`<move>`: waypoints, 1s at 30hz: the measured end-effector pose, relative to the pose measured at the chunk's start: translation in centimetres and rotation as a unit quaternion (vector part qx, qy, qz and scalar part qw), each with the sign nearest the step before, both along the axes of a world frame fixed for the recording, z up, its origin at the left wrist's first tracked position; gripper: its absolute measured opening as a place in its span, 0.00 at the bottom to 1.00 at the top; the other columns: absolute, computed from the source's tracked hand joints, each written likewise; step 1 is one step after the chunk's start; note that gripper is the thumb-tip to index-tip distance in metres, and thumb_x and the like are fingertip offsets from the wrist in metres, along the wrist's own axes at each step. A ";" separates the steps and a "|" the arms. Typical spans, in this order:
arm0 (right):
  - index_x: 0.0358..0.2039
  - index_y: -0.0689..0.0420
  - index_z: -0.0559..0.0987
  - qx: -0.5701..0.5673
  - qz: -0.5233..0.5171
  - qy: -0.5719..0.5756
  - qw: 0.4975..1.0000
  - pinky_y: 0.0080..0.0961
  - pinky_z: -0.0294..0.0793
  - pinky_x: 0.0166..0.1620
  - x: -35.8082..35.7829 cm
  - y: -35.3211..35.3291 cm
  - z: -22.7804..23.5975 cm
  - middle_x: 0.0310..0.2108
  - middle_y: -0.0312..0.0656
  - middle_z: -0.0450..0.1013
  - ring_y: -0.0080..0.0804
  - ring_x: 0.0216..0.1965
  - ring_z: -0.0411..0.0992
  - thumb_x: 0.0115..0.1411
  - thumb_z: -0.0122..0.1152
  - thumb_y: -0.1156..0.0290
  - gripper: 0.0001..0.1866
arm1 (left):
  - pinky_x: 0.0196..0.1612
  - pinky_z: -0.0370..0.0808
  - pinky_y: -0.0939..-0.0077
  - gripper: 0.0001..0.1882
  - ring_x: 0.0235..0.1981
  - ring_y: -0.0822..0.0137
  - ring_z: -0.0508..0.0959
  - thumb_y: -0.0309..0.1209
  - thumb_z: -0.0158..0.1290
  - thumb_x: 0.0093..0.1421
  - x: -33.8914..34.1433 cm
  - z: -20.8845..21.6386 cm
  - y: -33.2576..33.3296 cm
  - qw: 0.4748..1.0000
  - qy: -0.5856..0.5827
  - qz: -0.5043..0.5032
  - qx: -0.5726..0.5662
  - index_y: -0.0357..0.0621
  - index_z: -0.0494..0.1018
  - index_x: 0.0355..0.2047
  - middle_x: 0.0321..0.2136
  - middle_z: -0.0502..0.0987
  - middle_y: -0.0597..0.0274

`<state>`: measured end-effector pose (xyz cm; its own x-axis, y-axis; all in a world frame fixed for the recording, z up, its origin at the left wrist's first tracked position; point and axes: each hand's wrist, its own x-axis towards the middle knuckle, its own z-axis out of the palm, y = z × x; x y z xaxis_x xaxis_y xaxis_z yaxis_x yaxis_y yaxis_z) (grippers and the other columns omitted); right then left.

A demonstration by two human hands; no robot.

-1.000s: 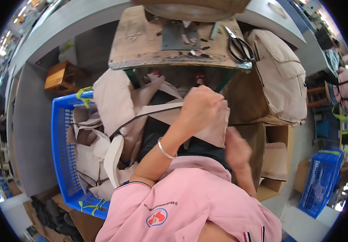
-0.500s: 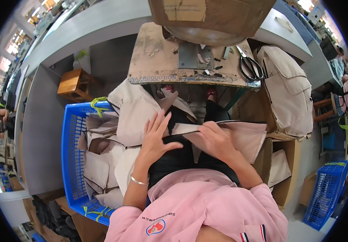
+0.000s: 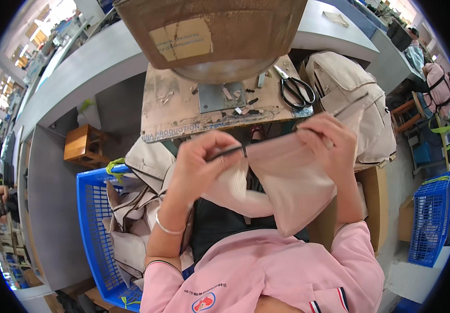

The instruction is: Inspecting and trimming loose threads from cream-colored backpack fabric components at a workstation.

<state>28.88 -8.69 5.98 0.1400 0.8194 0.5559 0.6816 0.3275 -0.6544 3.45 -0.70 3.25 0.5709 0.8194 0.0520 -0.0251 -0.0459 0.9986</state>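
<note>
Cloth piece (image 3: 293, 182), beige, dark-edged along the top; one item, seen in the head view. Location: raised above the lap, strung between both hands, lower part hanging in loose folds with a pointed corner.

Handling, as judged: light, soft and limp, since it sags wherever it is unsupported; the edging looks somewhat firmer than the panel. Little risk of breakage; probably not slippery. Best hold: the edged border, one grip towards each end, leaving the panel to drop.

Left hand (image 3: 199, 164): thumb and fingers pinching the dark edging. Right hand (image 3: 332, 146): fingers curled over the upper border, pinching it; a pale flap beyond the knuckles is blurred, and whether it belongs to the same piece cannot be told.

Surroundings: scissors (image 3: 297, 91) on a worn board (image 3: 157, 107), beside a metal plate (image 3: 209, 99); blue basket (image 3: 90, 224) of similar pieces at the left; beige bag (image 3: 342, 78) at the right.

Differences from half a second ago: the left hand, then spread and off the cloth, now grips; the cloth, then low and gathered at the right hand, is now lifted and stretched across; the scissors lie as before.
</note>
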 end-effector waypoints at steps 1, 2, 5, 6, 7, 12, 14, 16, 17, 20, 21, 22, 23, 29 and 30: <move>0.30 0.63 0.83 0.004 -0.002 -0.001 1.000 0.20 0.70 0.31 0.4 1.2 0.2 0.26 0.39 0.74 0.26 0.28 0.74 0.52 0.67 0.81 0.04 | 0.35 0.72 0.89 0.07 0.31 0.84 0.75 0.22 0.60 0.60 0.3 0.0 1.8 1.000 0.020 0.016 0.004 0.36 0.78 0.39 0.30 0.79 0.70; 0.30 0.63 0.83 -0.036 -0.003 0.009 0.999 0.19 0.70 0.31 0.7 2.6 0.1 0.26 0.37 0.75 0.23 0.28 0.73 0.54 0.67 0.79 0.03 | 0.34 0.71 0.90 0.07 0.30 0.84 0.74 0.22 0.60 0.60 0.5 -0.3 3.4 0.999 0.041 0.033 0.008 0.36 0.79 0.39 0.29 0.79 0.71; 0.31 0.63 0.83 -0.075 -0.009 0.009 0.997 0.18 0.68 0.30 1.8 6.6 -1.4 0.26 0.35 0.75 0.17 0.27 0.71 0.56 0.68 0.76 0.04 | 0.32 0.70 0.90 0.07 0.29 0.84 0.74 0.25 0.60 0.62 1.2 -1.6 6.4 0.998 -0.029 0.017 -0.053 0.35 0.80 0.40 0.29 0.79 0.71; 0.31 0.63 0.83 -0.077 -0.016 -0.002 0.997 0.18 0.68 0.30 2.2 7.8 -2.1 0.26 0.34 0.75 0.15 0.26 0.71 0.57 0.68 0.74 0.05 | 0.32 0.70 0.90 0.07 0.29 0.84 0.74 0.25 0.60 0.62 1.5 -1.7 7.1 0.998 -0.029 0.013 -0.052 0.35 0.80 0.40 0.29 0.79 0.71; 0.31 0.63 0.83 -0.054 -0.002 0.010 0.999 0.17 0.66 0.27 2.7 8.8 -2.9 0.25 0.33 0.75 0.15 0.23 0.70 0.58 0.68 0.72 0.06 | 0.32 0.71 0.89 0.08 0.29 0.83 0.75 0.25 0.59 0.62 1.8 -1.9 7.8 0.996 -0.037 0.008 -0.075 0.34 0.80 0.41 0.30 0.80 0.70; 0.33 0.62 0.84 -0.096 -0.004 0.076 0.992 0.16 0.65 0.22 3.0 12.4 -4.4 0.20 0.32 0.74 0.14 0.18 0.67 0.59 0.68 0.70 0.08 | 0.33 0.73 0.86 0.11 0.30 0.81 0.77 0.26 0.58 0.62 2.3 -2.9 11.1 0.988 -0.045 0.014 -0.144 0.33 0.79 0.43 0.33 0.81 0.66; 0.33 0.62 0.84 -0.096 -0.006 0.076 0.992 0.16 0.65 0.21 3.2 13.4 -4.7 0.18 0.32 0.73 0.14 0.17 0.66 0.59 0.67 0.70 0.08 | 0.35 0.75 0.83 0.11 0.32 0.77 0.79 0.25 0.59 0.60 2.4 -3.5 12.3 0.987 -0.026 0.011 -0.159 0.34 0.79 0.43 0.34 0.82 0.64; 0.33 0.64 0.84 -0.153 -0.020 0.087 0.984 0.19 0.72 0.28 3.3 14.0 -4.4 0.21 0.38 0.78 0.19 0.23 0.74 0.58 0.69 0.65 0.13 | 0.37 0.76 0.80 0.12 0.33 0.75 0.79 0.24 0.59 0.59 3.0 -3.2 12.5 0.984 -0.029 0.050 -0.166 0.34 0.79 0.43 0.35 0.82 0.63; 0.33 0.64 0.84 -0.156 -0.022 0.088 0.984 0.19 0.72 0.28 3.3 14.3 -4.5 0.21 0.38 0.78 0.19 0.23 0.74 0.58 0.69 0.65 0.13 | 0.38 0.77 0.78 0.12 0.34 0.73 0.80 0.24 0.59 0.58 3.3 -3.1 12.4 0.981 -0.033 0.089 -0.170 0.35 0.79 0.43 0.36 0.83 0.61; 0.33 0.63 0.84 -0.145 -0.019 0.074 0.986 0.20 0.71 0.27 3.5 14.9 -4.8 0.20 0.38 0.77 0.19 0.21 0.73 0.58 0.68 0.66 0.12 | 0.42 0.78 0.74 0.14 0.37 0.69 0.81 0.24 0.59 0.58 3.3 -3.5 13.3 0.975 -0.038 0.120 -0.183 0.34 0.78 0.45 0.40 0.82 0.58; 0.33 0.63 0.85 -0.153 -0.017 0.081 0.985 0.20 0.70 0.26 3.6 15.2 -5.0 0.19 0.37 0.76 0.18 0.20 0.72 0.58 0.68 0.67 0.11 | 0.42 0.78 0.74 0.14 0.37 0.69 0.81 0.24 0.59 0.58 3.3 -3.7 13.5 0.975 -0.038 0.120 -0.184 0.34 0.78 0.45 0.40 0.82 0.58; 0.34 0.63 0.85 -0.161 -0.015 0.087 0.983 0.20 0.70 0.25 3.7 15.3 -5.1 0.18 0.36 0.76 0.17 0.19 0.71 0.58 0.67 0.69 0.09 | 0.43 0.78 0.72 0.18 0.40 0.67 0.80 0.25 0.61 0.55 3.2 -3.7 13.7 0.973 -0.047 0.116 -0.197 0.36 0.77 0.47 0.42 0.81 0.57; 0.34 0.63 0.85 -0.163 -0.015 0.088 0.983 0.20 0.70 0.25 3.7 15.3 -5.2 0.18 0.36 0.76 0.17 0.19 0.71 0.58 0.67 0.69 0.09 | 0.44 0.77 0.71 0.22 0.43 0.65 0.79 0.26 0.62 0.53 3.2 -3.8 13.8 0.970 -0.056 0.112 -0.209 0.37 0.76 0.49 0.45 0.79 0.56; 0.32 0.63 0.84 -0.131 0.006 0.131 0.983 0.18 0.68 0.23 3.7 15.3 -5.3 0.17 0.32 0.73 0.14 0.19 0.68 0.59 0.65 0.74 0.05 | 0.46 0.77 0.71 0.19 0.44 0.66 0.79 0.24 0.58 0.58 3.3 -3.7 13.8 0.966 -0.080 0.128 -0.208 0.33 0.74 0.51 0.47 0.79 0.55; 0.32 0.63 0.83 -0.117 0.008 0.132 0.984 0.18 0.67 0.23 3.8 15.4 -5.4 0.18 0.32 0.73 0.14 0.18 0.68 0.59 0.65 0.74 0.05 | 0.46 0.77 0.71 0.19 0.44 0.66 0.79 0.24 0.58 0.58 3.3 -3.7 13.8 0.966 -0.080 0.128 -0.209 0.33 0.74 0.51 0.47 0.79 0.55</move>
<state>32.67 6.74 0.54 0.2393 0.9243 0.2974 0.4743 0.1560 -0.8664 6.79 13.05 -0.43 0.3586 0.9013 -0.2429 -0.2221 0.3351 0.9156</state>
